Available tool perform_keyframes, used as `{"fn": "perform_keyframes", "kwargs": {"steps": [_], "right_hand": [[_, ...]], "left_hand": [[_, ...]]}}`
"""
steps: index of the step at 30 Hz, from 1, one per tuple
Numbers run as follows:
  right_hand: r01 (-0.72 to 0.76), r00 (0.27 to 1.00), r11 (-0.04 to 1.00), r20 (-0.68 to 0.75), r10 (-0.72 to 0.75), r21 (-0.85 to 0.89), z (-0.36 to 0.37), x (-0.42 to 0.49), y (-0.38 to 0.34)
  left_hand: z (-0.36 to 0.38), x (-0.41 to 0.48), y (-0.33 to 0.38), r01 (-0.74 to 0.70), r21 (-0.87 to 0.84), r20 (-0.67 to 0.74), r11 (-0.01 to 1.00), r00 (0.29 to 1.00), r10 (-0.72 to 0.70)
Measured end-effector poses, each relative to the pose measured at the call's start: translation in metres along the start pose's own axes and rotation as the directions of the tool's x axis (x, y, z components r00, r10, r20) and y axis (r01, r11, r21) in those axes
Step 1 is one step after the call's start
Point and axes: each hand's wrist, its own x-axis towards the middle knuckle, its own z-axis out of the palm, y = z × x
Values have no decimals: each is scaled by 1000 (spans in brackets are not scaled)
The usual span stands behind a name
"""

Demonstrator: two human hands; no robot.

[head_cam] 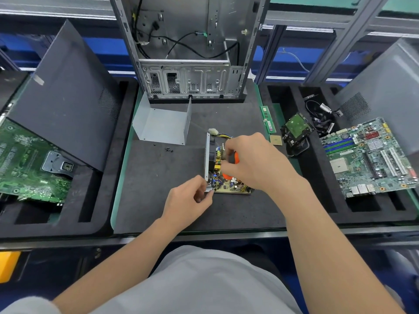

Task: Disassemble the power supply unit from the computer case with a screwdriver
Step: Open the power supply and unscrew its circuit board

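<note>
At frame centre, the opened power supply (229, 185) is pinched at its lower left corner by the left hand (190, 196). An orange screwdriver (235, 157) is gripped by the right hand (251, 159), which is curled over the unit. The case (188, 80) is stood at top centre, with a grey cover (163, 125) and loose screws (169, 150) below it on the table (158, 200).

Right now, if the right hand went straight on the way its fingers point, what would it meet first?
Likely the upright metal plate of the power supply, just beyond the fingers gripping the screwdriver. Height is hard to judge, so it might pass above.
</note>
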Motion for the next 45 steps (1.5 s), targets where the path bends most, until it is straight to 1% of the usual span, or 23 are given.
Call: {"fn": "perform_keyframes", "kwargs": {"steps": [3,8,13,18,23,25,30,35,38,41,42,43,45], "right_hand": [[-2,1000,1000,-10,2,-1,3,-1,2],[-9,1000,1000,-7,9,-6,3,-2,5],[-9,1000,1000,-2,9,-26,2,0,8],[8,1000,999,13,-8,-35,1,2,12],[31,999,999,36,-29,-39,0,3,16],[40,998,998,45,-39,-41,-1,4,17],[68,996,997,60,-66,-29,-2,4,18],[92,995,995,53,-90,-31,-3,4,20],[100,994,995,31,-100,-2,-4,3,20],[107,994,994,35,-107,8,-4,4,19],[108,993,994,37,-108,5,-4,5,18],[109,993,994,38,-109,2,-4,5,18],[110,993,994,34,-109,-9,-3,5,18]], "left_hand": [[4,-7,-4,-50,86,-28,995,998,52],[19,-10,4,65,205,-62,976,997,-53],[29,-5,13,119,281,-112,952,990,-91],[38,-7,15,215,298,-172,930,970,-169],[40,-7,21,287,257,-225,923,946,-232],[40,-6,23,276,261,-238,925,947,-215],[41,-6,28,216,319,-220,923,964,-150],[44,-6,27,186,360,-248,914,964,-99],[44,-8,27,196,330,-257,923,960,-112],[43,-11,26,228,280,-272,932,950,-151],[43,-13,25,222,280,-275,934,951,-144],[44,-15,23,197,292,-274,936,955,-115],[44,-18,18,102,321,-264,942,964,-15]]}}
